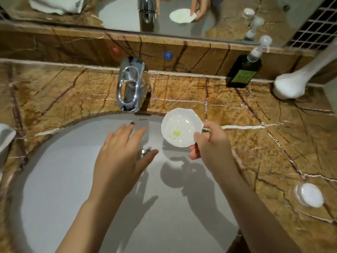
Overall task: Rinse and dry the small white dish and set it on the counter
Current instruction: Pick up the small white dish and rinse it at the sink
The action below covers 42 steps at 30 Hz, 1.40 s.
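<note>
The small white dish [179,126] has a scalloped rim and a yellow-green smear inside it. My right hand [209,141] grips its right edge and holds it level above the back right part of the white sink [73,179], just right of the chrome tap [130,86]. My left hand [122,152] hovers flat over the middle of the basin, fingers spread, holding nothing. No water is seen running from the tap. The brown marble counter [255,143] surrounds the sink.
A dark green pump bottle [243,70] stands at the back right against the ledge. A white object [290,84] lies in the far right corner. A round white lid [309,195] lies on the counter at the right. A mirror [164,13] runs along the back.
</note>
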Tool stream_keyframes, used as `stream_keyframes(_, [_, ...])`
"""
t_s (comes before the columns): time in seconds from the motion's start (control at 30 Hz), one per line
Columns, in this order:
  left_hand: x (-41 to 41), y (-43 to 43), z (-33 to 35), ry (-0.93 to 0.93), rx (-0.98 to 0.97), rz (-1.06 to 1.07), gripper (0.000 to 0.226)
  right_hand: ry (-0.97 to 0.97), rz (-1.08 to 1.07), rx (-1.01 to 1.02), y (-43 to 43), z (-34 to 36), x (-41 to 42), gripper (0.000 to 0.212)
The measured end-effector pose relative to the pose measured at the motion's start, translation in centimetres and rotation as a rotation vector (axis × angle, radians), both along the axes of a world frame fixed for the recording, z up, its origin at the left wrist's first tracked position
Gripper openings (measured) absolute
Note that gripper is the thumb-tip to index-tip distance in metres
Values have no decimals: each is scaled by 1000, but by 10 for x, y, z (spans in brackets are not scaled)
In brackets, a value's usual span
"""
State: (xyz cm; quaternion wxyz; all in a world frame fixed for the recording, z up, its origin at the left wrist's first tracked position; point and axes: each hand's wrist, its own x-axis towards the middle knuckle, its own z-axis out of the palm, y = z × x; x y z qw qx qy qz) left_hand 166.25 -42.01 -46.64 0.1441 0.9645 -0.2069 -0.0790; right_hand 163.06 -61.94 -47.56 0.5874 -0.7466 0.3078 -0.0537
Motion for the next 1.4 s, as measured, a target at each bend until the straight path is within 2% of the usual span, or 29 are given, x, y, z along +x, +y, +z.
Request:
stream_keyframes(0.17, [-16,50,-6,12,34,38,70,71,55,-65,53,-4,-22,22])
stream_keyframes(0.3, [-30,81,-16,40,37,67,64,67,148,-550,87,-13,-33,18])
stream_keyframes(0.37, [-35,93,-21,44,8,89,61,30,198,-724,96,-12,-36,16])
stream_keyframes(0.5, [-38,110,-25,74,-93,178,63,-69,319,-888,106,-6,-38,13])
stream_keyframes(0.6, [-36,120,-25,98,-153,212,67,-179,322,-954,110,0,-37,15])
stream_keyframes(0.83, [-30,130,-25,78,-244,220,63,-243,375,-945,123,-6,-36,31])
stream_keyframes(0.97, [-29,133,-29,29,-290,217,60,-88,473,-910,134,-18,-34,18])
stream_keyframes(1.07, [-32,137,-35,-77,-273,160,58,-72,447,-879,141,-27,-35,27])
stream_keyframes(1.2, [-33,146,-28,-165,-273,164,51,-38,373,-697,155,-30,-31,24])
stream_keyframes(1.3, [-23,165,-13,-215,-272,176,46,-59,268,-453,173,-21,-20,21])
stream_keyframes(1.4, [-1,195,6,-256,-282,282,40,-83,200,-191,195,-7,-4,26])
